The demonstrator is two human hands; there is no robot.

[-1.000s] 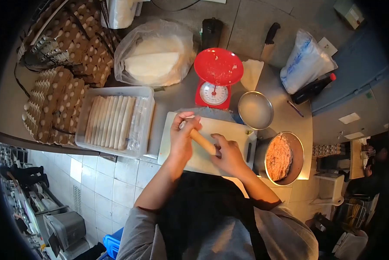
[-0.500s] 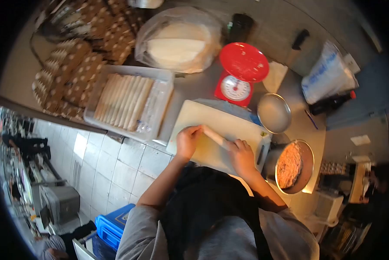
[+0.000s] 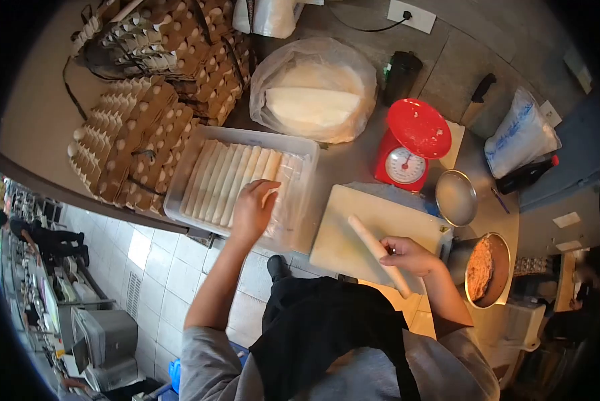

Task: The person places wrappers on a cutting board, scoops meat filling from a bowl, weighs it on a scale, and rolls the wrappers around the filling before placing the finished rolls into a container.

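My right hand (image 3: 410, 256) is closed around a long pale uncooked spring roll (image 3: 367, 239), holding it tilted above the white cutting board (image 3: 340, 207). My left hand (image 3: 253, 208) hangs over a clear plastic tub (image 3: 307, 194). Its fingers are loosely bent and apart, and I see nothing in them. Inside the tub, finished rolls (image 3: 223, 175) lie side by side in a row, with plastic film on the right side. A steel pot (image 3: 504, 281) of orange-brown filling (image 3: 480, 269) stands right of the board. Behind the tub, a clear bag holds pale wrapper sheets (image 3: 313, 103).
A red kitchen scale (image 3: 407, 157) and a metal bowl (image 3: 456, 198) stand behind the board. Stacked egg trays (image 3: 129, 137) fill the left end of the counter. A knife (image 3: 479, 97) is at the back wall, near a dark bottle (image 3: 524, 175). Another person (image 3: 46, 234) stands far left.
My left hand has let go of the roll and moved left over the tub. My right hand has lifted the roll off the board. The view has shifted left.
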